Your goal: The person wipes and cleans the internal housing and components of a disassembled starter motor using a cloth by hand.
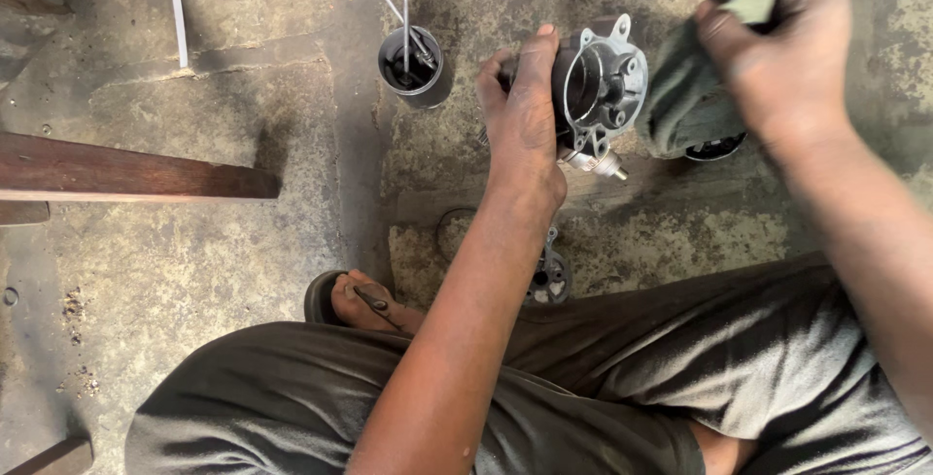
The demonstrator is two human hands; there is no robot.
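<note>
grey trousers (680,378) fill the near edge, knees spread. metal housing (595,86) held above the concrete floor (194,271), left hand (520,111) clamped round it. at 3 o'clock, right hand (782,43) grips a grey rag (685,101). at 9 o'clock, dark cup (413,67) holding thin rods.

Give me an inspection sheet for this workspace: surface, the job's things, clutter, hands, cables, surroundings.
Surface: stained, cracked concrete floor.
Job's things: metal housing, held off the floor; grey-green rag beside its open face.
Clutter: dark cup holding thin rods; small metal part on the floor by the knee.
Hands: left hand grips the housing; right hand clutches the rag.
Cables: nothing seen.
Surroundings: wooden plank at left; white strip on the floor; sandalled foot.
</note>
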